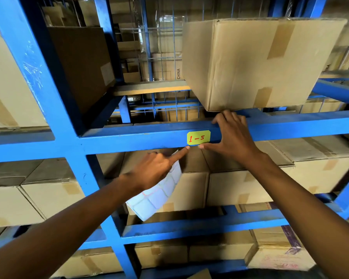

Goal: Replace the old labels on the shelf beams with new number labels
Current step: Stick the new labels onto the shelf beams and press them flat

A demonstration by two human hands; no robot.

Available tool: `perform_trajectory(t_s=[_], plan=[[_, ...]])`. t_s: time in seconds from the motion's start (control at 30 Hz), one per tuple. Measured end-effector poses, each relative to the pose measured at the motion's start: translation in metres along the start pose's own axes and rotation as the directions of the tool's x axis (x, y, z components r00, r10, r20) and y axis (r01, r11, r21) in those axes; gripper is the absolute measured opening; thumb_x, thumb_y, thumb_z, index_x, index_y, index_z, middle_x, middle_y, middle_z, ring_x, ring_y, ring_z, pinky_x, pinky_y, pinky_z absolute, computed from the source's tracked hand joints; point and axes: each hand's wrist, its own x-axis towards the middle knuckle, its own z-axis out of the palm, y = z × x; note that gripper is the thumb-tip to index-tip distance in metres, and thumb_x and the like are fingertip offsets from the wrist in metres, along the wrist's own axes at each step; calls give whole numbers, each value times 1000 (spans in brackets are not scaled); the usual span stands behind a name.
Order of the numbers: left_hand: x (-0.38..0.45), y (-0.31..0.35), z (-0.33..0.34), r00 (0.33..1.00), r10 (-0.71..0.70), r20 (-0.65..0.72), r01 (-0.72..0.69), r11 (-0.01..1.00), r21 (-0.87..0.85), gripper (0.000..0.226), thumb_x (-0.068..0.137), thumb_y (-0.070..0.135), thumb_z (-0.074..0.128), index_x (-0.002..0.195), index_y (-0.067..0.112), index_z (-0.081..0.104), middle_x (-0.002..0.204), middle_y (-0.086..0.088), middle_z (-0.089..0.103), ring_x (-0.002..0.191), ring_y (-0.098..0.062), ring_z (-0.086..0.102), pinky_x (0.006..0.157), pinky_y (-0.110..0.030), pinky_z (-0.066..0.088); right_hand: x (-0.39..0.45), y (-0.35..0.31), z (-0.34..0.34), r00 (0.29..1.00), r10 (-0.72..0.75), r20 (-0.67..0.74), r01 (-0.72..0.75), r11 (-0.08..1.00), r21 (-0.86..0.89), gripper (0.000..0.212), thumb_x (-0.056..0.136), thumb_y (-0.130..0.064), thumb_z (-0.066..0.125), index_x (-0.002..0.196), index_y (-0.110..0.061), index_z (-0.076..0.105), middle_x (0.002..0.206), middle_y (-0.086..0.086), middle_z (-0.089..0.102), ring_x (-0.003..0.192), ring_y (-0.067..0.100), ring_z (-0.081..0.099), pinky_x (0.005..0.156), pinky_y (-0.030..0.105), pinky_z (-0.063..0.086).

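Two bare forearms reach up from bottom of frame. Left hand (155, 168): index finger out straight, tip at lower-left corner of the yellow-green paper label with red handwritten "1-5" (198, 137); the other fingers curl round a white sheet of blank peel-off labels (159, 192), so that grip is closed on the sheet. Right hand (233, 135): fingers relaxed over the top edge of the blue painted metal shelf beam (129, 137), thumb touching the label's lower-right corner, holding nothing, grip open. Label sits flat on the beam's front face, just below the big taped brown cardboard box (250, 63) on the shelf above. Cannot tell whether this label is the old one being picked off or a new one being pressed down. Judgement: one label in hand, task mid-way at best; no other labels visible on neighbouring beams, so remaining count unknown. More cardboard cartons (280, 170) fill the lower shelves.
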Motion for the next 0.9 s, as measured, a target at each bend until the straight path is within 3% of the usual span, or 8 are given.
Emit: perform_trajectory(t_s=[0.13,0.27,0.33,0.43,0.57,0.67,0.8,0.9], plan=[[-16,2,3,950,-181,-253,25,856,-517,50,97,17,44,145,25,30,75,0,56,75,-28,60,70,-35,48,-19,-18,-8,997,79,-1,-76,972,222,51,72,-51,70,110,-19,56,109,2,54,109,21,49,91,29,22],[-39,4,0,817,-442,-372,29,675,-738,39,95,16,51,134,17,49,63,21,44,64,2,48,66,1,33,-57,-74,-10,974,211,-79,-164,905,391,35,81,-38,66,110,-20,59,114,1,57,111,18,50,89,26,27],[-52,1,-5,787,-526,-323,24,548,-836,35,95,16,52,130,19,51,73,23,52,66,12,52,64,-1,37,-73,-107,-10,943,332,-25,-271,809,522,37,82,-37,66,113,-19,58,106,1,60,103,15,54,88,23,36],[-73,-5,-13,777,-589,-221,4,356,-935,32,94,17,52,127,20,53,102,12,62,88,10,55,79,-7,43,-97,-149,-14,835,517,190,-478,510,716,45,80,-33,70,119,-19,54,91,6,62,88,14,59,82,22,46],[-111,-15,-19,793,-584,-172,-28,247,-969,33,94,11,52,127,13,53,125,1,57,114,-12,53,100,-22,40,-142,-203,-15,692,596,406,-551,73,831,29,81,-15,69,108,-17,60,83,8,68,82,16,62,77,27,49],[-142,-7,-23,826,-562,-51,10,106,-994,35,92,15,56,127,15,52,112,-11,66,99,-22,62,91,-35,48,-183,-240,-25,658,676,333,-488,45,872,23,81,1,63,99,-13,65,79,9,68,79,18,62,69,24,51],[-182,34,-32,921,-371,119,86,-104,-991,55,87,17,64,136,19,38,74,-4,67,59,7,60,59,-6,44,-245,-269,-56,515,828,221,-434,29,901,17,82,3,60,93,-9,67,90,8,72,85,18,65,74,28,52],[-197,80,-37,969,-128,211,180,-222,-958,65,85,5,64,141,11,31,80,-9,68,58,3,61,58,-9,47,-294,-276,-91,375,916,144,-456,47,889,16,82,3,61,93,-7,66,99,14,70,88,22,63,83,38,50]])
